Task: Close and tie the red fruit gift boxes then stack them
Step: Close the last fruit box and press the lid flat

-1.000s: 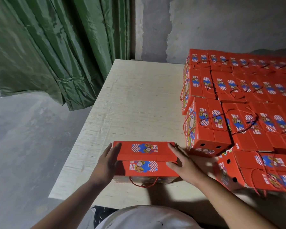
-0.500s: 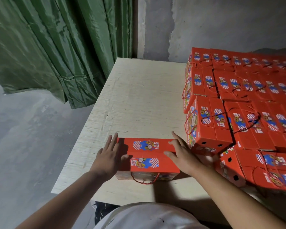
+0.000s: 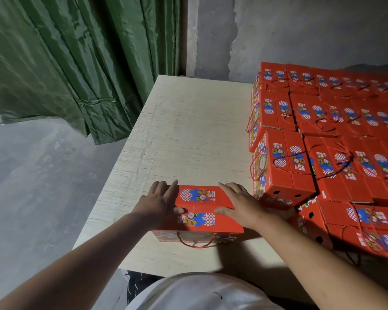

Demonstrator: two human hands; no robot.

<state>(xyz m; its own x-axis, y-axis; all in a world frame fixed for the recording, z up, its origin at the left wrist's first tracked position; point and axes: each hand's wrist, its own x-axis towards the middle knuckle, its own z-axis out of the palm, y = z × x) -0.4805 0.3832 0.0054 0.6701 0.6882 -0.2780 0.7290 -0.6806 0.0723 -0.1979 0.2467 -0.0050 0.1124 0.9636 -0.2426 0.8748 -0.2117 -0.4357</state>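
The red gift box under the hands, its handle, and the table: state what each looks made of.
Red gift box: apparently printed cardboard with a slight sheen; creased fold lines and flat flaps meeting at a seam on top. Handle: red twisted cord, judging by its limp loop and rope-like texture. Table: pale unfinished wood board, likely plywood; visible grain streaks, matte surface.

Both flat hands, left hand (image 3: 159, 203) and right hand (image 3: 241, 203), press the red box (image 3: 199, 211).
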